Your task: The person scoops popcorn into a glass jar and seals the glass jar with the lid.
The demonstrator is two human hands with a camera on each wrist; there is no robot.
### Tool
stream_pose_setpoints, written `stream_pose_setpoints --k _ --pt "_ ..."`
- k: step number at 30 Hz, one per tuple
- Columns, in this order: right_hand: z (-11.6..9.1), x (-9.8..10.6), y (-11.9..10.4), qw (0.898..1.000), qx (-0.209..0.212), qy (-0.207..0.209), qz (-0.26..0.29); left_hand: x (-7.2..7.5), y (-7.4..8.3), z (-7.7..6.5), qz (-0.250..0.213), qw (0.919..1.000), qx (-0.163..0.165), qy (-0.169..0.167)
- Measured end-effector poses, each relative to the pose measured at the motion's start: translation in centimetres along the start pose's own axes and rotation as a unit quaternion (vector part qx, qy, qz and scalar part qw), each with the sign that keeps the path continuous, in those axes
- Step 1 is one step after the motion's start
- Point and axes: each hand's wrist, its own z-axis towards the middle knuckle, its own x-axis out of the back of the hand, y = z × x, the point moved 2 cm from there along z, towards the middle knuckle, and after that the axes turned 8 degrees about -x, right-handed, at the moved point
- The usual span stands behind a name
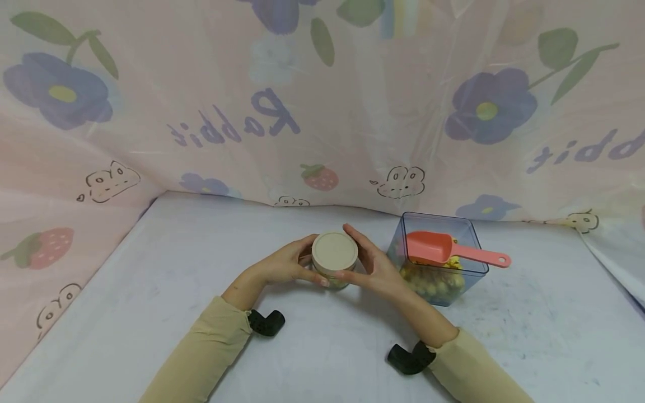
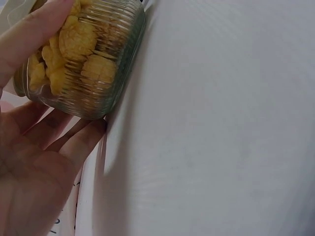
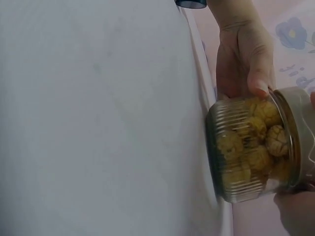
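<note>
A ribbed glass jar [image 3: 241, 152] with a cream lid [image 1: 335, 251] stands on the table between both hands, filled with round yellow popcorn [image 2: 78, 39]. My left hand [image 1: 287, 262] grips the jar from its left side, thumb across the front and fingers behind the glass. On the other side, my right hand [image 1: 377, 272] holds the jar near the lid, its thumb at the front of the rim and its fingers round the far right side. The lid sits level on the jar's mouth. Part of the right hand falls outside the right wrist view.
To the right stands a clear bluish bin [image 1: 478, 271] with more popcorn inside. A coral-red scoop [image 1: 438, 249] lies in it, handle jutting over the right rim. A white cloth covers the table [image 1: 151, 313]; a printed curtain [image 1: 342, 112] closes off the back and left.
</note>
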Motion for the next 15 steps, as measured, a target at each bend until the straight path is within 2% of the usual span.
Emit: stream_pose_setpoints --k 4,11,15 --pt "-0.15 0.06 -0.20 1.000 0.007 -0.012 0.000 0.01 -0.06 0.00 0.000 1.0000 0.000 -0.002" --pt "-0.04 0.10 -0.15 1.000 0.010 0.001 -0.006 0.14 -0.25 0.04 -0.002 1.0000 -0.005 -0.006" --pt "-0.02 0.00 -0.18 1.000 -0.010 0.016 0.007 0.15 -0.33 0.06 -0.006 0.9999 -0.004 -0.007"
